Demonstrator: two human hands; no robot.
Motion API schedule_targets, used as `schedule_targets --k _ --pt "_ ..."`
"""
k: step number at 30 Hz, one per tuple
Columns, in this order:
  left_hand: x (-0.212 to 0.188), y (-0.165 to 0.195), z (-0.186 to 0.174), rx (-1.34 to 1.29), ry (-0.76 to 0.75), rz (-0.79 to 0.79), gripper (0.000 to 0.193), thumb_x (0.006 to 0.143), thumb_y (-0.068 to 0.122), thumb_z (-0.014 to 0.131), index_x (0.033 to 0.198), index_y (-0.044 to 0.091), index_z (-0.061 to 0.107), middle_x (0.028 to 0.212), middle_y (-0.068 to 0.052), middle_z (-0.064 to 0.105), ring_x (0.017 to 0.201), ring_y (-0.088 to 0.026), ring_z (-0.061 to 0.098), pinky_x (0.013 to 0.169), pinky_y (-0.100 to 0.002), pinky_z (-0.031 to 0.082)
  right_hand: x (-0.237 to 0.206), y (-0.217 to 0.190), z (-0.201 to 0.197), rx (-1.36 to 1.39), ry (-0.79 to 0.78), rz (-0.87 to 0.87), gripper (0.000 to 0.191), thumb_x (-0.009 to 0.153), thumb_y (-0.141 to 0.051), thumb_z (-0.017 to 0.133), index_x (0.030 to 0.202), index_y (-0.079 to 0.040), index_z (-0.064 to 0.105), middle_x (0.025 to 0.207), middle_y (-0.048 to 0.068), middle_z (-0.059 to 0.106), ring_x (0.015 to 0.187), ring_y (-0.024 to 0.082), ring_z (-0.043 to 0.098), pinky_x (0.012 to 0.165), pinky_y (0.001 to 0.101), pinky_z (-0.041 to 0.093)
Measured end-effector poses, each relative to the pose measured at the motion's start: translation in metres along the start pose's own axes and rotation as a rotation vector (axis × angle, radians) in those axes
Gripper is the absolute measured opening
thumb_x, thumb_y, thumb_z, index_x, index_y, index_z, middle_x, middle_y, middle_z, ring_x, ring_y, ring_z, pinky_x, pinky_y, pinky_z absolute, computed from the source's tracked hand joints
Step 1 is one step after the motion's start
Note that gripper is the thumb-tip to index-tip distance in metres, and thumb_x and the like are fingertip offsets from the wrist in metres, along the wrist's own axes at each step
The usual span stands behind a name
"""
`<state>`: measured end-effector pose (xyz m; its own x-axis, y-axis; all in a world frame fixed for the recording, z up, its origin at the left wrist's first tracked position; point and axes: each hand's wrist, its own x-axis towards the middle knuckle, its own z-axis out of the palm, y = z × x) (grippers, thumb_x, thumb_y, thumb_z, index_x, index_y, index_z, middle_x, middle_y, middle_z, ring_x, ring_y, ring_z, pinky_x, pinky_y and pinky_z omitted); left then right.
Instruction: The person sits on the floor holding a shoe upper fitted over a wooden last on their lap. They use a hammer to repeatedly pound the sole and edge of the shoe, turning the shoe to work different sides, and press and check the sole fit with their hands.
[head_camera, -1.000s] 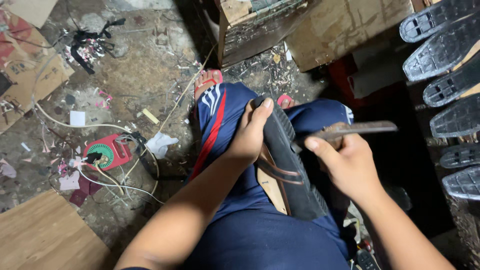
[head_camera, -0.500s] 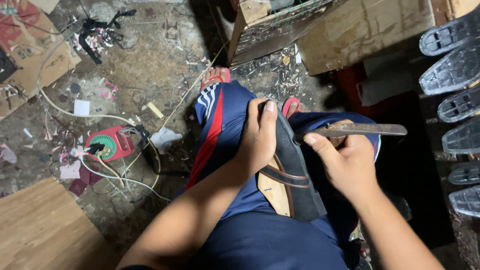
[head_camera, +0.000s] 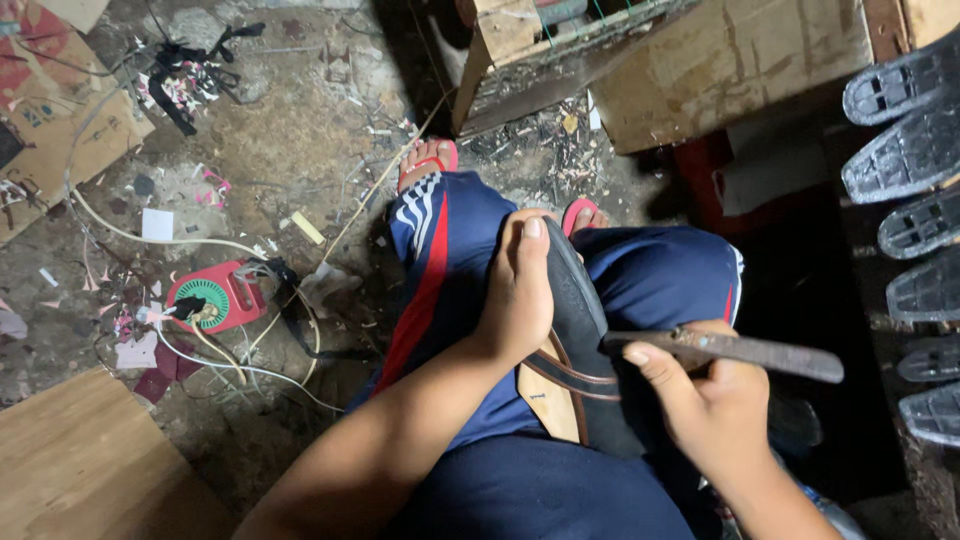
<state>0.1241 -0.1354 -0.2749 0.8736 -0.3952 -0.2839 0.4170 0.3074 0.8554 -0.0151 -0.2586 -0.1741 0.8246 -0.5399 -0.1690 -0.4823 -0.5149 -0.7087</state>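
Note:
A dark sandal (head_camera: 583, 330) with a tan insole and brown straps stands on edge on my lap, between my knees in blue trousers. My left hand (head_camera: 518, 290) clasps its sole from the left, thumb stretched up along the edge. My right hand (head_camera: 705, 405) grips a long rusty flat metal tool (head_camera: 735, 350), held level, its tip resting against the sandal's black sole edge.
A row of black shoe soles (head_camera: 915, 190) lies at the right edge. A wooden crate (head_camera: 560, 50) and cardboard stand ahead of my feet. A red device with white cables (head_camera: 212, 298) lies on the littered floor at left, a wooden board (head_camera: 80, 460) at bottom left.
The view has shifted slightly. My right hand and the tool have moved down and closer to the sandal's sole. My left hand keeps its hold on the sandal.

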Motion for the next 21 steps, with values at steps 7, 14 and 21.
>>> schedule_targets --k 7,14,21 --pt "0.005 0.010 0.001 -0.062 0.028 -0.120 0.033 0.106 0.035 0.038 0.117 0.006 0.051 0.080 -0.008 0.064 0.064 -0.015 0.061 0.063 -0.031 0.053 0.049 -0.010 0.014 0.071 -0.029 0.008 0.025 0.087 -0.024 0.081 0.086 -0.004 0.066 0.068 -0.002 0.057 0.062 0.007 0.047 0.057 0.0266 0.041" --pt "0.006 -0.011 -0.009 0.253 0.069 0.086 0.035 0.112 0.033 0.038 0.115 0.003 0.056 0.097 -0.009 0.059 0.092 -0.018 0.056 0.089 -0.032 0.048 0.075 -0.037 0.024 -0.057 -0.062 -0.276 0.026 0.088 -0.025 0.083 0.087 -0.004 0.067 0.078 0.000 0.058 0.070 0.009 0.054 0.061 0.0282 0.044" --pt "-0.002 0.008 0.001 0.210 -0.041 0.047 0.039 0.112 0.033 0.045 0.133 0.002 0.051 0.113 -0.011 0.059 0.105 -0.019 0.056 0.100 -0.034 0.047 0.081 -0.042 -0.004 -0.006 -0.189 -0.152 0.033 0.085 -0.025 0.084 0.080 -0.003 0.060 0.065 0.002 0.053 0.059 0.010 0.047 0.053 0.0289 0.041"
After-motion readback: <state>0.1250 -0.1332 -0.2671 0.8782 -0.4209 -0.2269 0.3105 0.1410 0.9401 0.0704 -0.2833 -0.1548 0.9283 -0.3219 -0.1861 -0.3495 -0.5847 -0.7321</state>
